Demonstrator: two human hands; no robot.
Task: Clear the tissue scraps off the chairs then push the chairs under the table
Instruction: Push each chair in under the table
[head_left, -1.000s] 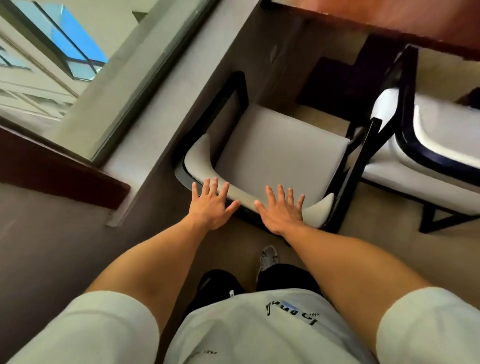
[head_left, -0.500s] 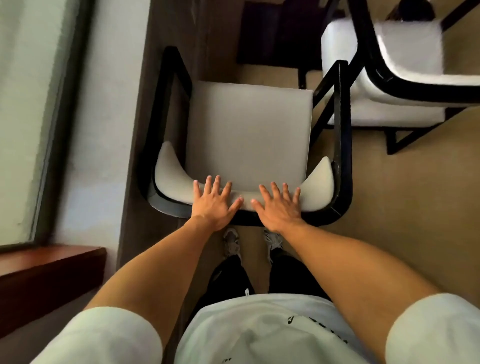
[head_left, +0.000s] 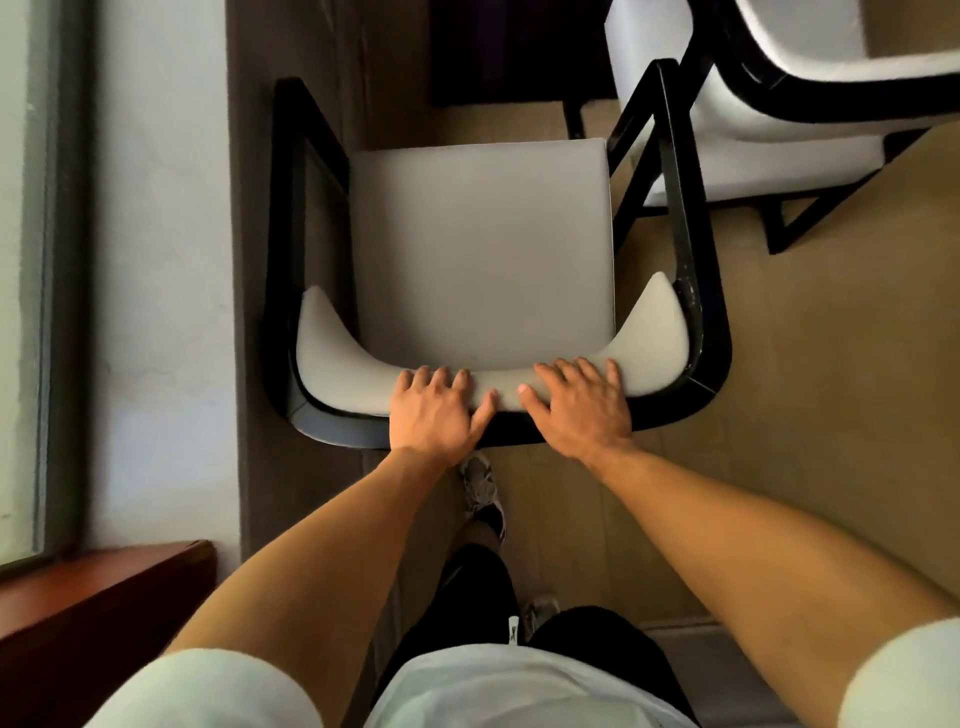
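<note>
Directly below me stands a chair (head_left: 480, 249) with a grey seat cushion, a curved pale backrest and a black frame, its seat bare. My left hand (head_left: 434, 410) and my right hand (head_left: 579, 410) rest side by side on top of the backrest's middle. The fingers of both hands curl over its front edge and the thumbs almost touch. No tissue scrap shows anywhere in view. A second chair (head_left: 779, 135) of the same kind stands at the upper right, its frame close to the first chair's right armrest.
A pale wall (head_left: 161, 260) and a window frame (head_left: 47, 286) run close along the chair's left side. A reddish wooden ledge (head_left: 98, 618) sits at the lower left. A dark shape (head_left: 519, 52) lies beyond the seat. Tan floor (head_left: 831, 389) spreads right.
My fingers went from spread flat on the backrest to curled over its edge. The view swung so the chair now sits square below me and looks closer.
</note>
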